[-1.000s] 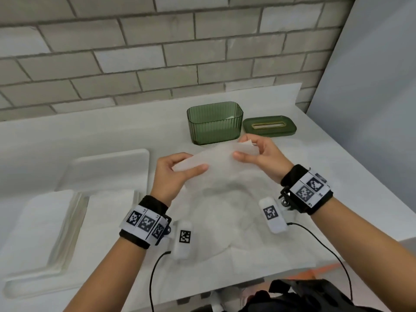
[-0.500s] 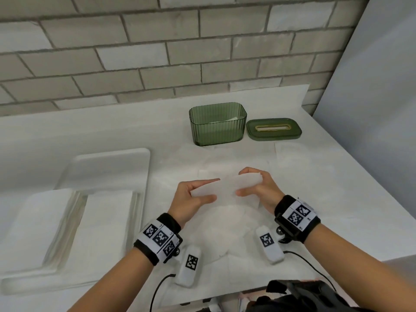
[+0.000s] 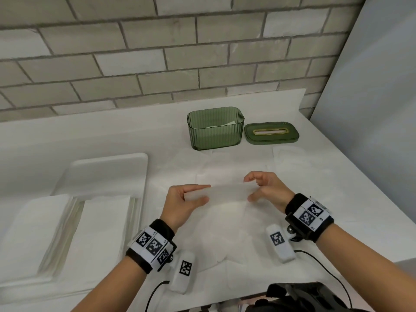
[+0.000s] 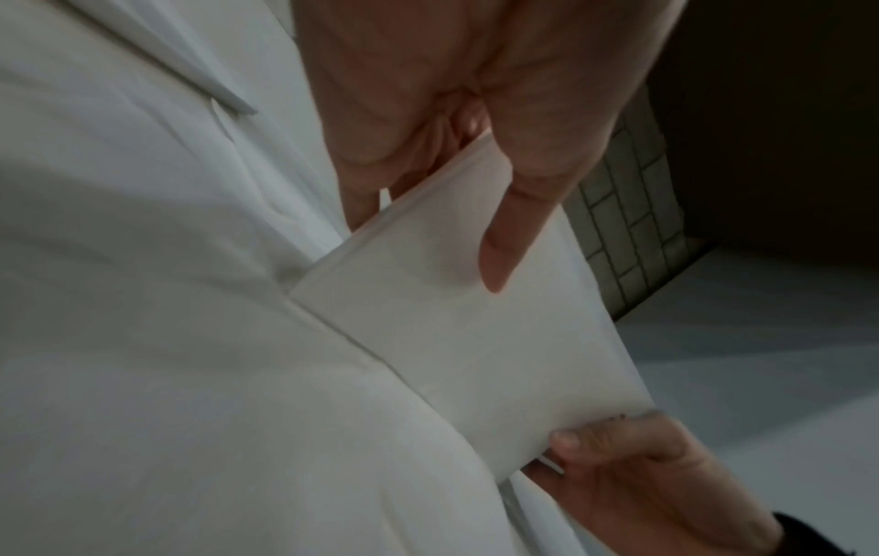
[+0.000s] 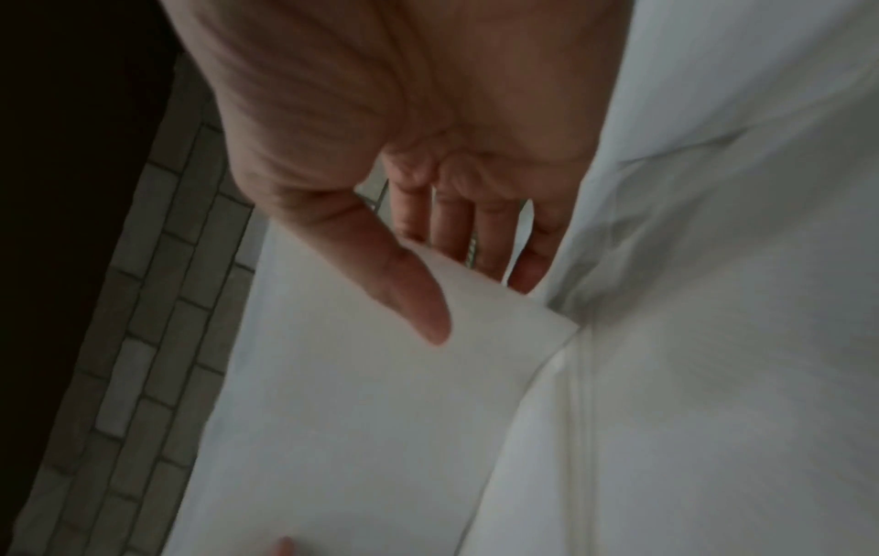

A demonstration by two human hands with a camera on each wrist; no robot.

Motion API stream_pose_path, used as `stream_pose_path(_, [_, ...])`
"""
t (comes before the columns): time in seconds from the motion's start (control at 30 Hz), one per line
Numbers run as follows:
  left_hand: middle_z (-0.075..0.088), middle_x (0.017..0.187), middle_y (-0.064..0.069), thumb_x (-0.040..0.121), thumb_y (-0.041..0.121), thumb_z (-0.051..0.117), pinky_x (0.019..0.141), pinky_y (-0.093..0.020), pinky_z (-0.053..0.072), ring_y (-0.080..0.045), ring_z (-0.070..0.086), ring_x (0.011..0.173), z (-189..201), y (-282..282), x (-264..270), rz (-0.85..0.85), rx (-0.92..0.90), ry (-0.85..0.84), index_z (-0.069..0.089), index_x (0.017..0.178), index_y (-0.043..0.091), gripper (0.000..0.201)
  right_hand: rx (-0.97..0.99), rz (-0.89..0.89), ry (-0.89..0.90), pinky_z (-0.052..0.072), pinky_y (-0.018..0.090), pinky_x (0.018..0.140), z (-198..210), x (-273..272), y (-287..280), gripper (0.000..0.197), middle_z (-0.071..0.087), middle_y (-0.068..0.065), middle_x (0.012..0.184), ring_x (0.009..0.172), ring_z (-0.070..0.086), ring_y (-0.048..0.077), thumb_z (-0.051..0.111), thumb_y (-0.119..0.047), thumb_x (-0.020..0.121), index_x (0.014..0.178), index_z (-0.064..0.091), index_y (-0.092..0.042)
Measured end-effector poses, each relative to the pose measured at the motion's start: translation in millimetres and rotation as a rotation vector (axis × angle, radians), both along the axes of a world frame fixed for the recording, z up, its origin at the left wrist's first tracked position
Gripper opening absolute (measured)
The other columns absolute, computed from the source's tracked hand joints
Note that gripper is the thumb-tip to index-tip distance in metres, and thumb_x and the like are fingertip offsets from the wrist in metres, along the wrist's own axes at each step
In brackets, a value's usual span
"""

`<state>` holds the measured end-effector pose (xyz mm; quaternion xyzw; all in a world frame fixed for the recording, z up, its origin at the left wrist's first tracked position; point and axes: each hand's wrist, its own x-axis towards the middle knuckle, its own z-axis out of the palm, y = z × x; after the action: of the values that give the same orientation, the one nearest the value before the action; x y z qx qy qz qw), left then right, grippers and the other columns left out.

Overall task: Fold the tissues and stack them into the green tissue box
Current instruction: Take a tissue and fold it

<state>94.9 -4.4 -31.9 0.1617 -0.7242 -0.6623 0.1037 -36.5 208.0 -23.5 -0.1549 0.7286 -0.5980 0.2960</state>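
A white folded tissue hangs as a narrow strip between both hands, just above the table. My left hand pinches its left end, thumb on top and fingers underneath. My right hand pinches the right end, thumb over the tissue and fingers behind it. The right hand also shows at the far end of the tissue. The green tissue box stands open beyond the hands, with some white tissue inside.
The green lid lies to the right of the box. A white tray at the left holds a stack of flat tissues. Loose white sheets cover the table under the hands. A brick wall stands behind and a grey panel on the right.
Both hands have brought the tissue down and back from near the box, closer to me and the table. The tissue is now held as a flatter, narrower strip.
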Motion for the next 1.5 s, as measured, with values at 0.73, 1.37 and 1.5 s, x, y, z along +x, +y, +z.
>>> stream_pose_path(0.73, [0.070, 0.076, -0.014, 0.070, 0.038, 0.075, 0.062, -0.040, 0.052, -0.026, 0.064, 0.068, -23, -15, -7, 0.001, -0.262, -0.228, 0.066, 0.078, -0.006, 0.046, 0.092, 0.012, 0.038, 0.045, 0.015, 0.052, 2, -10, -18, 0.031, 0.058, 0.003, 0.068, 0.066, 0.055, 0.018, 0.066, 0.022, 0.067, 0.071, 0.061, -0.008])
stream_pose_path(1.37, [0.064, 0.112, -0.018, 0.083, 0.005, 0.069, 0.081, -0.026, 0.052, -0.031, 0.064, 0.100, 64, -89, -247, 0.070, -0.767, -0.280, 0.070, 0.101, 0.000, 0.019, 0.532, -0.047, 0.748, 0.043, 0.018, 0.076, 62, -214, -128, 0.009, 0.071, 0.010, 0.091, 0.080, 0.059, 0.018, 0.069, -0.005, 0.082, 0.086, 0.078, -0.005])
stream_pose_path(1.5, [0.056, 0.100, -0.009, 0.087, 0.004, 0.055, 0.092, -0.036, 0.047, -0.031, 0.061, 0.102, 71, -78, -264, -0.162, -1.134, -0.475, 0.056, 0.102, 0.004, 0.015, 0.855, 0.191, 0.760, 0.057, 0.033, 0.081, 59, -225, -146, 0.015, 0.070, 0.015, 0.094, 0.087, 0.066, 0.028, 0.063, 0.003, 0.076, 0.088, 0.073, 0.001])
